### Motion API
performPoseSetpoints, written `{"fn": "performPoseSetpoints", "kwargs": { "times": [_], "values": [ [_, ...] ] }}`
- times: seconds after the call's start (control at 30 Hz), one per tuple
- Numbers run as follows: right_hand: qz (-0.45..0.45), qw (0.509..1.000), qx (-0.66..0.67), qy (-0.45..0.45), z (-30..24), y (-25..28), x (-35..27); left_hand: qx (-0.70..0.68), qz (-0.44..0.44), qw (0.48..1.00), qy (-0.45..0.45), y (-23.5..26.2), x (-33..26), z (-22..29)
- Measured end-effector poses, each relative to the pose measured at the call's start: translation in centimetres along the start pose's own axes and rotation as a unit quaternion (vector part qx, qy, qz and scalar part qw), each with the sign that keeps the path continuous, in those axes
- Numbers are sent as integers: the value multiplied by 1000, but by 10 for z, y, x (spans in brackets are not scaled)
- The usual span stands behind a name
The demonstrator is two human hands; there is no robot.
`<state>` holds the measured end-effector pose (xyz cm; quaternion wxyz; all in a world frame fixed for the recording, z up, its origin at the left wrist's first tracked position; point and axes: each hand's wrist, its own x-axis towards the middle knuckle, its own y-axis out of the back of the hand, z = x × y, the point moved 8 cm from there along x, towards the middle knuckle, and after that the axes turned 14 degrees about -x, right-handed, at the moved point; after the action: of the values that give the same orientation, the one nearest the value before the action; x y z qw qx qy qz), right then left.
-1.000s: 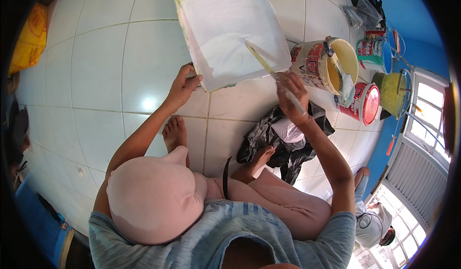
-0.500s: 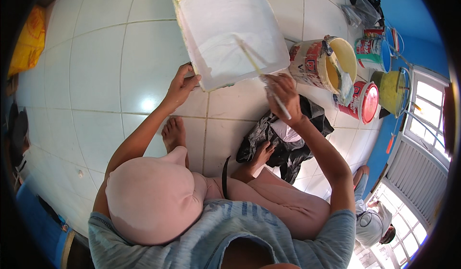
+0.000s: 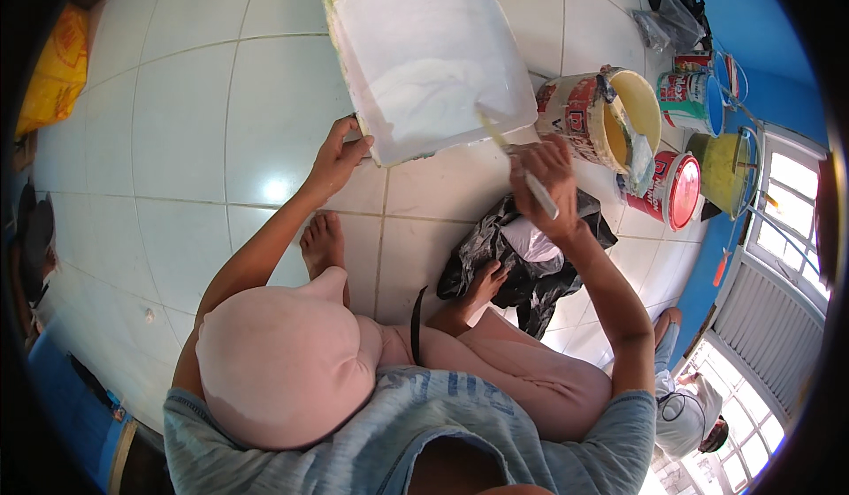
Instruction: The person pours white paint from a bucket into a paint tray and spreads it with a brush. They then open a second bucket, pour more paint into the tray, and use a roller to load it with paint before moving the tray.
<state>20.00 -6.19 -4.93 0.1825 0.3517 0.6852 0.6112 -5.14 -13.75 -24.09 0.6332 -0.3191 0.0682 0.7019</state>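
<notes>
A rectangular paint tray [image 3: 528,88] with paint-stained edges rests on the tiled floor ahead of me. White paint [image 3: 424,31] covers its inside, with a curved smear toward the near side. My left hand [image 3: 339,163] grips the tray's near left corner, thumb on the rim and fingers partly hidden at its side. Closed around a thin, pale stick-like tool [image 3: 493,131] is my right hand [image 3: 546,186], just off the near right corner. The tool's far end touches the paint near that corner; its white upper end sticks out below my fist. Its exact kind is unclear.
A paint-smeared bucket [image 3: 579,122] lies tipped right of the tray, beside a red-lidded pail [image 3: 683,191], a green-and-white pail [image 3: 694,102] and a yellow bucket [image 3: 721,170]. Black plastic [image 3: 478,230] lies near my right foot. Another person [image 3: 685,411] is at lower right.
My right hand has moved right and slightly nearer me, drawing the tool's tip across the paint toward the near right corner. My left hand stays on the tray.
</notes>
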Motion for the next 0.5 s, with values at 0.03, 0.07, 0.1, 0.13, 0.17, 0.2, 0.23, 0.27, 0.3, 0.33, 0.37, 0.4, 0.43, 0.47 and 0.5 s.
{"fn": "performPoseSetpoints", "kwargs": {
  "times": [0.03, 0.07, 0.1, 0.13, 0.17, 0.2, 0.23, 0.27, 0.3, 0.33, 0.37, 0.4, 0.43, 0.47, 0.5],
  "values": [
    [-3, 1000, 19, 15, -9, -3, 2, -1, -2, 1000, 4, 1, 1, -2],
    [-6, 999, 38, 30, -17, -7, 5, -2, -4, 1000, 8, 4, 4, -6],
    [-9, 997, 57, 45, -23, -10, 8, -3, -6, 1000, 12, 5, 6, -9],
    [-11, 996, 73, 48, -25, -13, 11, -6, -5, 1000, 11, 5, 6, -10],
    [-13, 995, 89, 50, -26, -16, 14, -9, -4, 1000, 10, 6, 6, -11],
    [-16, 993, 104, 52, -26, -18, 17, -12, -3, 1000, 9, 7, 6, -11],
    [3, 996, 75, 56, -23, -15, 19, -12, -5, 1000, 6, 6, 5, -10],
    [21, 997, 45, 59, -17, -10, 20, -13, -7, 1000, 3, 5, 4, -8],
    [40, 997, 16, 62, -12, -4, 20, -13, -9, 1000, 0, 3, 3, -7],
    [36, 999, 3, 32, -2, 1, 20, -12, -8, 1000, -3, 3, 3, -6],
    [18, 1000, -8, 14, 5, 0, 16, -11, -7, 1000, -6, 3, 3, -5],
    [1, 1000, -19, -5, 10, -1, 10, -10, -6, 1000, -9, 3, 2, -5],
    [-17, 999, -32, -25, 12, 0, 5, -14, -9, 1000, -6, 3, 3, -6],
    [12, 1000, -20, -18, 5, 4, 4, -17, -12, 1000, -3, 4, 4, -8],
    [10, 1000, 7, -4, -4, 3, 5, -20, -14, 1000, -1, 4, 5, -9]
  ]
}}
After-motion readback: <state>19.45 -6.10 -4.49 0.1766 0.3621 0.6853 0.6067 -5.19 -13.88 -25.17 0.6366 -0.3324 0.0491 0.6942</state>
